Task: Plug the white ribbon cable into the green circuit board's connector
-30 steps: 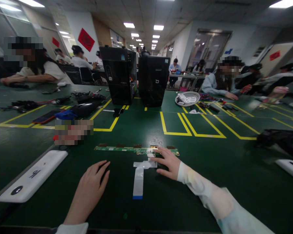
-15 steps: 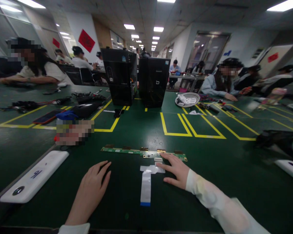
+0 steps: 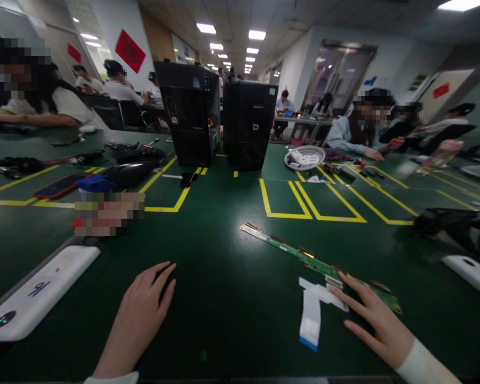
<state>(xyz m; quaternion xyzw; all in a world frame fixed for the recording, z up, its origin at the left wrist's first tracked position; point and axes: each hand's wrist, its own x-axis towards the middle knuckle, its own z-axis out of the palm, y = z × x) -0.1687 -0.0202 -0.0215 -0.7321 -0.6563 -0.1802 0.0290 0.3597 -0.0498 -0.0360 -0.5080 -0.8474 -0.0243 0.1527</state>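
Note:
A long, narrow green circuit board (image 3: 292, 249) lies slanted on the green tabletop, its far end pointing up and left. Joined to it near the connector is a white flat ribbon cable (image 3: 311, 314), folded at an angle and blue at its free end. My right hand (image 3: 378, 320) rests with spread fingers at the board's near right part, fingertips touching the board and the cable's connector end. Off to the left, my left hand (image 3: 144, 306) lies on the table with its fingers loosely stretched, holding nothing and apart from the board.
Two black computer towers (image 3: 248, 125) stand at the back. A white power bank-like device (image 3: 44, 290) lies at left, another white device (image 3: 472, 274) at right. A white basket (image 3: 304, 158) holds pale items. Yellow tape (image 3: 288, 216) marks the table; co-workers sit beyond.
My right hand has slid the circuit board and its ribbon cable to the right, turning the board from nearly level to slanted. The left hand has stayed about where it was.

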